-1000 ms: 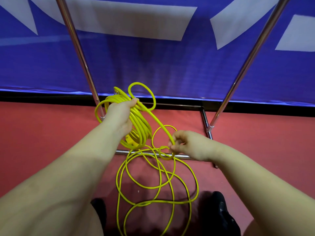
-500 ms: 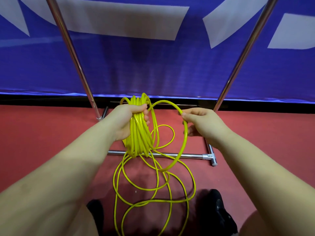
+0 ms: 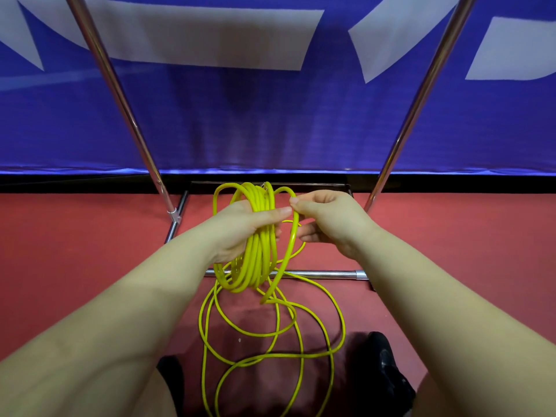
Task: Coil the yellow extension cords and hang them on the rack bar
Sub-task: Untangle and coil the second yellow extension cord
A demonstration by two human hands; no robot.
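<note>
The coiling is well under way but not finished. The left hand (image 3: 240, 227) grips a bundle of finished loops of the yellow extension cord (image 3: 260, 242), its fingers wrapped round the strands and the thumb laid across the front of them, so that the bundle hangs from the palm in a long oval just above the centre of the view. The right hand (image 3: 326, 221), just at 3 o'clock of the left, pinches the next strand between thumb and forefinger and holds it touching the top of the bundle, the other fingers loosely curled below. From that strand the cord drops toward 6 o'clock into several slack loops on the red floor (image 3: 75, 251), crossing one another between the person's dark shoes (image 3: 388, 377); that length is left to gather, and by the look of it several turns remain. No plug is clearly seen. Nothing is hung yet, and the top bar of the rack is out of view; only its two slanted chrome uprights (image 3: 120, 94) at 10 and 2 o'clock and the low base bar (image 3: 325, 274) behind the hanging loops show. Open room lies between the uprights, in front of the blue banner (image 3: 270, 115), for lifting the coil toward 12 o'clock. The likely snags are the base bar and the crossed floor loops.
</note>
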